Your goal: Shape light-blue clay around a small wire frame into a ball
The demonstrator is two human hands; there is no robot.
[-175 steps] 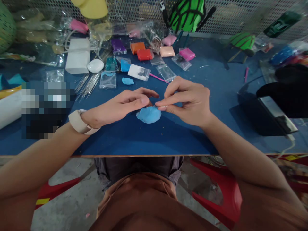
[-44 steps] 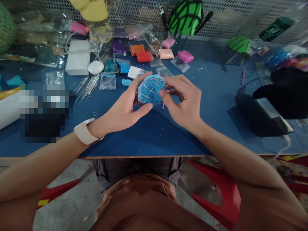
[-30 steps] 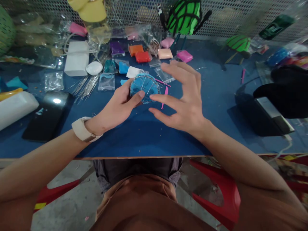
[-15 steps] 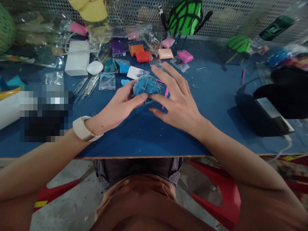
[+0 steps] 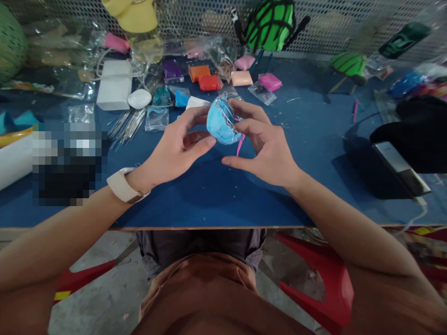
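Note:
Between my hands is a light-blue clay dome (image 5: 220, 123) with a silvery wire frame along its rim. It is tilted on its side, its rounded face to the left and its wired rim to the right. My left hand (image 5: 185, 142) grips it from the left, thumb at its lower edge and fingers behind. On the right, the bent fingers of my right hand (image 5: 265, 139) press against the wire rim, while that thumb stands apart below. A pink stick-like tool (image 5: 240, 145) lies on the table just behind the dome, partly hidden.
Packets of coloured clay, among them a red packet (image 5: 209, 83) and a magenta packet (image 5: 270, 82), lie behind my hands. Thin metal wires (image 5: 129, 125) are bunched at left near a white box (image 5: 114, 86). A black box-shaped device (image 5: 387, 170) stands at right. Green striped models (image 5: 270, 28) stand at the back.
The dome has been turned from showing its wired open side to showing its rounded blue side, and raised slightly. My right fingers have curled in from a spread pose onto its rim.

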